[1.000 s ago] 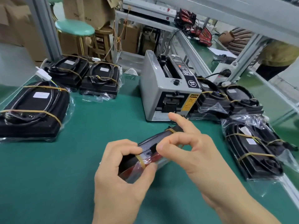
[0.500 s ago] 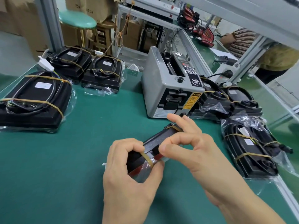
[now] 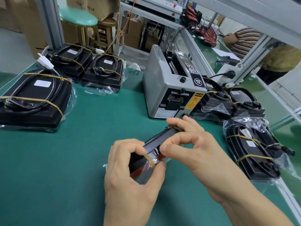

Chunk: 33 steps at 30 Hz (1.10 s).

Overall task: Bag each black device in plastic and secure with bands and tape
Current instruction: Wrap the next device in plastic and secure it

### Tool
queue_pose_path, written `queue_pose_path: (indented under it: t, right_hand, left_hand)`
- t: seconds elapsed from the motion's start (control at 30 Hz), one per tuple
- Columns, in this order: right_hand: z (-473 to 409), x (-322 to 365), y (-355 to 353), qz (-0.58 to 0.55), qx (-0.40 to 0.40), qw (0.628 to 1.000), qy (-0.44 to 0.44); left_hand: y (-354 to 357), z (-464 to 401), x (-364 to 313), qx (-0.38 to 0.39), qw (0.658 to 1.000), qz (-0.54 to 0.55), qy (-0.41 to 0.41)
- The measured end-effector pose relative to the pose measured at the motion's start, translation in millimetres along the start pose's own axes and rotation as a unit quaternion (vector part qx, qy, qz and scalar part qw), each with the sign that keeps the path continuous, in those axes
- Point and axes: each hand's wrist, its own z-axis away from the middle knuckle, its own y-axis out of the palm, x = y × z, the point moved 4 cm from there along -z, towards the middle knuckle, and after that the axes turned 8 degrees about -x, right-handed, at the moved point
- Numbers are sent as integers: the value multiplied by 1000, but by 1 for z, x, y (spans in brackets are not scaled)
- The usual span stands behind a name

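Green matting covers the table [image 3: 91, 144], with a grey tape dispenser [image 3: 171, 88] at centre and bagged, banded devices stacked upper left [image 3: 32, 98] and at the right edge [image 3: 254, 154]. Low in the centre of the frame, one device [image 3: 156, 144] in its bag [image 3: 151, 175] is held edge-up, clear of the mat. It is clamped by the left hand [image 3: 130, 181], thumb under and fingers curled over the top, beside a rubber band [image 3: 149, 160]. The upper edge is pinched by the right hand [image 3: 198, 152].

The band could be rolled off the narrow end or snapped if stretched too far. The slick bag could let the device slide through the grip, and loose film could be bunched under the band, leaving the wrap slack.
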Motion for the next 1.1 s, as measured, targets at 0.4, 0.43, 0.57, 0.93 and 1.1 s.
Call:
queue_pose_path:
  t: [0.4,0.43,0.57,0.93,1.1]
  right_hand:
    - [-4,3,-1,-4,36,999,-4]
    - [-4,3,-1,-1,35,999,-7]
    - [-5,3,-1,11,29,999,-13]
    - [3,5,0,113,-27,991,-61]
    - [-1,-3,-16,16,-93,995,-28]
  left_hand:
    - [-1,1,2,1,1000,6,-22]
    - [-1,1,2,-1,1000,9,-25]
    - [0,0,0,4,1000,12,-8]
    - [3,2,-6,12,998,-12,68]
    - [3,5,-5,9,996,-20,83]
